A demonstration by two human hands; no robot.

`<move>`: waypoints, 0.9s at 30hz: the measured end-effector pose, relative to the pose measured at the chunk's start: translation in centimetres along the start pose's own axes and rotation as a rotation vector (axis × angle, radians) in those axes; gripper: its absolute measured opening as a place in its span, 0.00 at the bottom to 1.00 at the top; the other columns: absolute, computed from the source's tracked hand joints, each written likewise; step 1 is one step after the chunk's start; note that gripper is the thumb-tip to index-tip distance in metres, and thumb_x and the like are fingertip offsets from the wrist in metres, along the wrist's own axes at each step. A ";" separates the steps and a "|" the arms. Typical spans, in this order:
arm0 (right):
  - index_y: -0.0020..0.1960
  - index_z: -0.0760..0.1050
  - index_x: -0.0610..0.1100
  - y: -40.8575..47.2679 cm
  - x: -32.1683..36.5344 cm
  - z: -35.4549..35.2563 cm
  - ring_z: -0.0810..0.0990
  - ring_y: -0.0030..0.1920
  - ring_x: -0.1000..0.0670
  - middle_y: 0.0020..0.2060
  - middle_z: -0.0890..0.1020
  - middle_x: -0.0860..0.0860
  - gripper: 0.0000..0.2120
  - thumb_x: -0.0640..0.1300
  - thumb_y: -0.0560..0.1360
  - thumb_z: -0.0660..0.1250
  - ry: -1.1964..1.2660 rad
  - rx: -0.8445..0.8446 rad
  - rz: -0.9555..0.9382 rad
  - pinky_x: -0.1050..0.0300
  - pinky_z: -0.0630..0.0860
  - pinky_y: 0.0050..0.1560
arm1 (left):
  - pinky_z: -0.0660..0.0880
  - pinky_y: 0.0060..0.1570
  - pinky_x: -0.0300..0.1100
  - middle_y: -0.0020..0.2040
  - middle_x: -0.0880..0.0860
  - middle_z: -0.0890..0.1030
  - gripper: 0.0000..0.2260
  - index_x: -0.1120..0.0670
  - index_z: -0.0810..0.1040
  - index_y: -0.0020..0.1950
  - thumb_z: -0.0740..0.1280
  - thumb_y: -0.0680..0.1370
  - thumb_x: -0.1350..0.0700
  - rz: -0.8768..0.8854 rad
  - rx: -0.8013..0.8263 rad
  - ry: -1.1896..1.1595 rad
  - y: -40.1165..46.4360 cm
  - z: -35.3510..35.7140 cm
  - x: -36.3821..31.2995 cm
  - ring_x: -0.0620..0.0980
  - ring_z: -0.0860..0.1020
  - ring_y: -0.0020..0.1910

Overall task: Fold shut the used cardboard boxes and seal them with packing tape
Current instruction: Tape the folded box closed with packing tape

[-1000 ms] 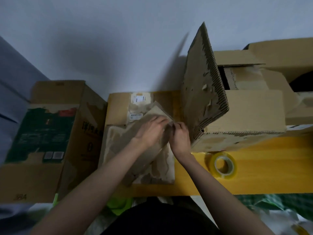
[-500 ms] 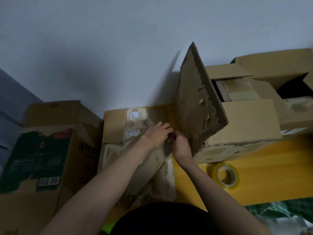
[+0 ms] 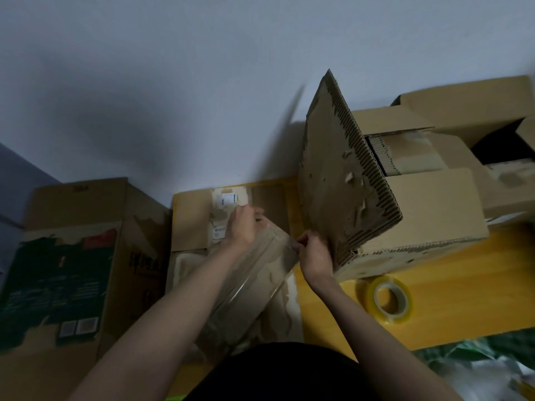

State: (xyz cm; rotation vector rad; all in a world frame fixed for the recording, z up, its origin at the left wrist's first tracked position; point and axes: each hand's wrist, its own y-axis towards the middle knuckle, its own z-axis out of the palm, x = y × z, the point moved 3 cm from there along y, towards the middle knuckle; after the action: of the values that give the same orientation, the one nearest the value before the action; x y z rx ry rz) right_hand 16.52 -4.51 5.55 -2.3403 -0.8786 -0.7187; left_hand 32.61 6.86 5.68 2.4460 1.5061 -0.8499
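A flattened, worn cardboard box (image 3: 191, 224) with white labels lies on the yellow table (image 3: 451, 287) in front of me. A torn flap (image 3: 260, 273) with clear tape on it angles up from it. My left hand (image 3: 243, 227) grips the flap's far end. My right hand (image 3: 314, 251) pinches the flap's right corner, close to the standing flap (image 3: 341, 180) of a bigger open box (image 3: 428, 209). A roll of clear packing tape (image 3: 389, 299) lies flat on the table to the right of my right arm.
A tall box with green print (image 3: 66, 273) stands at the left. More open cardboard boxes (image 3: 469, 111) are stacked at the back right against a pale wall. Green and white plastic bags (image 3: 474, 369) lie below the table's near edge.
My hands have moved apart: the left went further back along the flap, the right shifted right with its corner. The flap now shows wider, and the view has tilted upward.
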 end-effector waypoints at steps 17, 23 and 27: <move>0.55 0.81 0.41 -0.7 0.9 0.0 0.83 0.51 0.42 0.51 0.81 0.45 0.13 0.29 0.79 0.62 -0.297 0.003 -0.036 0.48 0.82 0.49 | 0.52 0.77 0.44 0.67 0.51 0.79 0.14 0.52 0.81 0.63 0.61 0.82 0.62 0.390 0.120 0.230 -2.3 1.6 -1.8 0.53 0.65 0.76; 0.52 0.76 0.39 -0.7 1.2 -1.0 0.81 0.50 0.39 0.50 0.80 0.41 0.08 0.31 0.78 0.60 -0.218 -0.005 -0.068 0.43 0.80 0.48 | 0.55 0.78 0.48 0.79 0.55 0.64 0.23 0.57 0.65 0.78 0.61 0.83 0.54 0.487 0.299 0.286 -7.4 5.3 -5.2 0.53 0.57 0.80; 0.52 0.75 0.39 -0.9 1.4 -1.5 0.81 0.50 0.37 0.50 0.80 0.39 0.04 0.35 0.79 0.62 -0.223 0.043 -0.115 0.47 0.78 0.44 | 0.43 0.80 0.48 0.83 0.52 0.43 0.29 0.54 0.44 0.83 0.52 0.86 0.47 0.437 0.260 0.379 -9.8 5.1 -4.1 0.50 0.41 0.81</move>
State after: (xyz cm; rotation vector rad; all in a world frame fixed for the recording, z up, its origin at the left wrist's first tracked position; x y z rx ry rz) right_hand 16.34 -4.25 7.78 -2.3782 -1.1215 -0.4842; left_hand 20.85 6.40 5.24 3.0981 0.9166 -0.5441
